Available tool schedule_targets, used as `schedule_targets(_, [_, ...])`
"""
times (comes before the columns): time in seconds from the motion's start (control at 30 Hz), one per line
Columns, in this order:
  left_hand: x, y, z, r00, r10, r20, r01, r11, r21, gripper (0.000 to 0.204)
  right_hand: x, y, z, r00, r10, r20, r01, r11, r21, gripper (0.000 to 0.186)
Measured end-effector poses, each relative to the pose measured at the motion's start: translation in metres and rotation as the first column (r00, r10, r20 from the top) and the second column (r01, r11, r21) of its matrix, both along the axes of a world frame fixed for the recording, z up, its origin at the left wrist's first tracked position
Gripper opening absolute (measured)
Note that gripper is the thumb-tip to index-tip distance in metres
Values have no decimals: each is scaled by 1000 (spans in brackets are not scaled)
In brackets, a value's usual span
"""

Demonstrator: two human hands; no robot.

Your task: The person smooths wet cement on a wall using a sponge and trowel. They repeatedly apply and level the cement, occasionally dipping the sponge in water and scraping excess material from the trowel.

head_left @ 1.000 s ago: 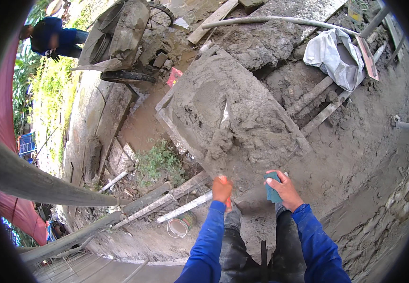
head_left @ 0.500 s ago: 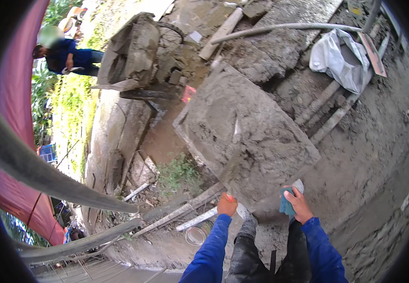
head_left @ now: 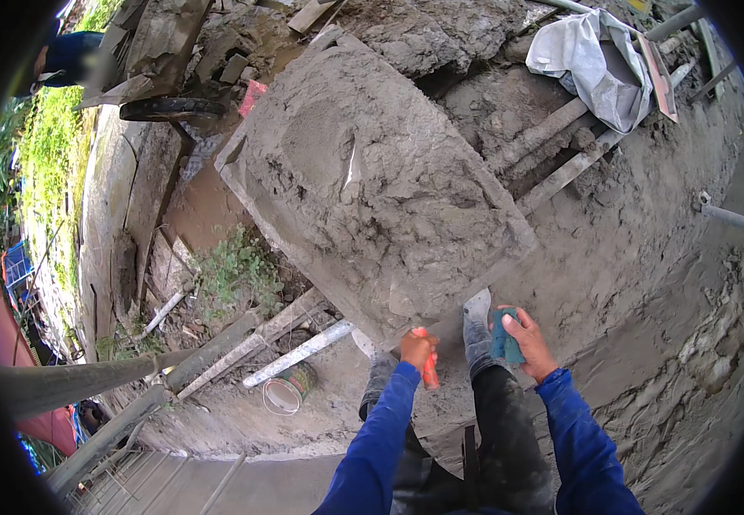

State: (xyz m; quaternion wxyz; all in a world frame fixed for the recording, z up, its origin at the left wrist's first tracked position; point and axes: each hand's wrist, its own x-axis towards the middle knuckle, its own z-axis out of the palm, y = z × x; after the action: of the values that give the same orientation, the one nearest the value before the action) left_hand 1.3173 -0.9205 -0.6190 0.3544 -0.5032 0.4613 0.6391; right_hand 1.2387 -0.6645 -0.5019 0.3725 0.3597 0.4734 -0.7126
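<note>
My left hand [head_left: 419,348] is closed around the orange handle [head_left: 430,373] of a trowel at the near edge of a large rectangular mixing tray [head_left: 518,240]. The trowel's blade reaches toward the wet grey mortar [head_left: 372,189] and is hard to tell apart from it. The mortar lies heaped and rough across the tray. To the right of the tray's near corner, my right hand [head_left: 531,343] grips a teal block [head_left: 507,336], perhaps a sponge, held clear of the mortar.
A small bucket [head_left: 290,388] stands left of my feet beside pipes and poles [head_left: 299,354]. A whitish sack [head_left: 591,64] lies at the far right near a plank [head_left: 659,77]. A wheelbarrow [head_left: 153,51] and another person [head_left: 67,60] are at the far left. Wet mud [head_left: 647,360] covers the right side.
The view has shifted, so the tray and sack sit further left and higher in the picture. The trowel's orange handle now shows more below my left hand. Both hands keep their hold.
</note>
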Motion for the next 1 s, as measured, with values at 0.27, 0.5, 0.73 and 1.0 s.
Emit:
schedule_targets(0.27, [-19, -26, 65, 997, 18, -72, -10, 994, 110, 12, 0, -49, 15, 999, 43, -9, -43, 996, -75, 43])
schedule_targets(0.5, [-59, -106, 58, 547, -805, 230, 620, 205, -757, 38, 10, -86, 28, 999, 27, -42, -30, 997, -64, 49])
schedule_targets(0.73, [60, -163, 30, 573, -738, 357, 694, 205, -691, 46, 52, -89, 9, 999, -33, -2, 32, 998, -50, 49])
schedule_targets(1.0, [63, -68, -48, 784, -619, 42, 408, 462, -788, 44, 85, -42, -34, 997, 24, 73, -20, 999, -42, 48])
